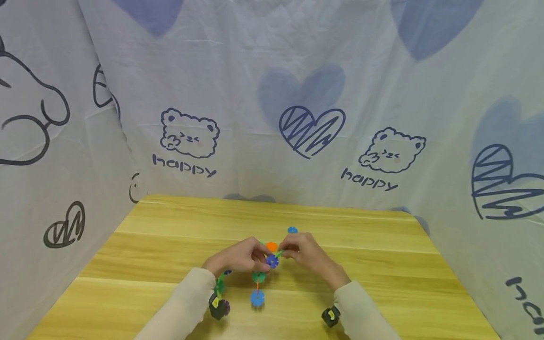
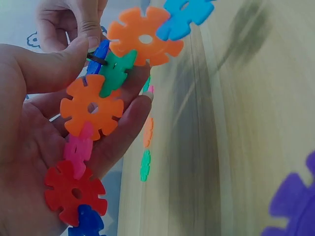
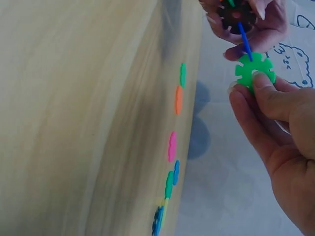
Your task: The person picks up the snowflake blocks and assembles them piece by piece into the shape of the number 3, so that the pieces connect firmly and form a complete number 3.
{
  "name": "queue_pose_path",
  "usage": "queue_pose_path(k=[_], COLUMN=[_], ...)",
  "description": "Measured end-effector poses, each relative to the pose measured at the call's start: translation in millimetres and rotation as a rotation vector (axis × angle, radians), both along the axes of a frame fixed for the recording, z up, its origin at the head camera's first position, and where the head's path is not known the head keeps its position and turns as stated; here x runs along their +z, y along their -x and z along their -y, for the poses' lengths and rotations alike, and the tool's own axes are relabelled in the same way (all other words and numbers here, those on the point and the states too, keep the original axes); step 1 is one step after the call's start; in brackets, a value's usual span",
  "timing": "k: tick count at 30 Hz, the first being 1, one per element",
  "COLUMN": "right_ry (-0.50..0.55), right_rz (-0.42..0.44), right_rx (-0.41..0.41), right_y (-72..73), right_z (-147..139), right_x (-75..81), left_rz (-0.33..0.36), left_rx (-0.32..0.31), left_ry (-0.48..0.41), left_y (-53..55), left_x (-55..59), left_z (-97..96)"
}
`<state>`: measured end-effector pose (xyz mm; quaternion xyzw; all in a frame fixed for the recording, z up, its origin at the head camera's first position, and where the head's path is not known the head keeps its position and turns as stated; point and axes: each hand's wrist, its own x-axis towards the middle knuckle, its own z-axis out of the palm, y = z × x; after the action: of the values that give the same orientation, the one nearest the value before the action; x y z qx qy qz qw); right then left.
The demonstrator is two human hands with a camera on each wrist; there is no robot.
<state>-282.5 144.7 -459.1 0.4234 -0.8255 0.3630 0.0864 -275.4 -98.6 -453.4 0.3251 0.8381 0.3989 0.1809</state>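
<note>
My left hand (image 1: 242, 256) holds a chain of notched plastic discs, thumb and fingers on a blue disc (image 2: 98, 56). Along this chain in the left wrist view are an orange disc (image 2: 74, 108), a pink disc (image 2: 78, 150) and a red disc (image 2: 61, 189) close over the palm. Another orange disc (image 2: 125, 46) and a light blue disc (image 2: 185, 17) lie beyond the fingertips. My right hand (image 1: 308, 252) pinches a bright green disc (image 3: 246, 78). Seen edge-on, a blue disc (image 3: 243, 39) reaches from the green one's rim to a dark disc (image 3: 236, 19) at the left fingers.
Toward the back of the wooden table (image 1: 382, 264) lie loose discs: green (image 3: 183, 75), orange (image 3: 178, 101), pink (image 3: 172, 146) and several more. A purple disc (image 2: 298, 206) shows large at the left wrist view's corner. A printed white cloth (image 1: 238, 94) hangs behind the table.
</note>
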Motion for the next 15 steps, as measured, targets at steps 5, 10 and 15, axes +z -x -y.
queue_pose_path(k=[5, 10, 15], right_ry=[-0.003, -0.04, -0.053], right_rz=[-0.154, -0.241, -0.184], right_rx=[0.065, 0.108, 0.089], right_y=[1.3, -0.5, -2.3], right_z=[1.8, 3.5, 1.2], right_x=[-4.2, -3.4, -1.5], left_rz=[-0.002, 0.028, 0.028], left_rx=[-0.006, -0.022, -0.005], left_ry=[0.005, 0.001, 0.012], left_y=[-0.8, -2.0, -1.9], left_x=[0.4, -2.4, -5.5], left_z=[-0.9, -1.9, -2.0])
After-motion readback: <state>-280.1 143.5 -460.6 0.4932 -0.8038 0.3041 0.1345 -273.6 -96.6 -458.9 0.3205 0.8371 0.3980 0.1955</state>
